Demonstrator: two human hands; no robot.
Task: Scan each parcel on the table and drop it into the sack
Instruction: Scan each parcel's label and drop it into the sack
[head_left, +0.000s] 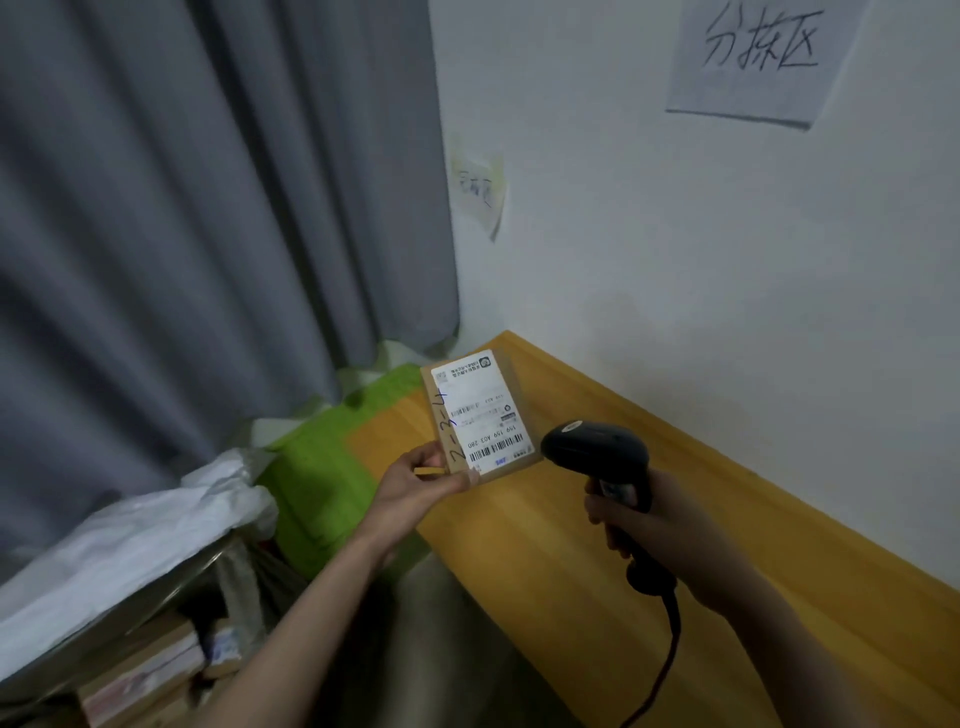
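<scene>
flat cardboard parcel (480, 413) held up above the wooden table (597, 545), white label facing the camera, handwritten "2-3-4" along its left edge. pinched at its lower left corner by the left hand (423, 480). just beside its lower right, black scanner (597, 452) aimed at the label, handle wrapped by the right hand (641, 525). down left, white sack (130, 540) with boxes inside.

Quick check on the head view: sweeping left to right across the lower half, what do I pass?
White sack → green bag → left hand → cardboard parcel → black scanner → right hand.
</scene>
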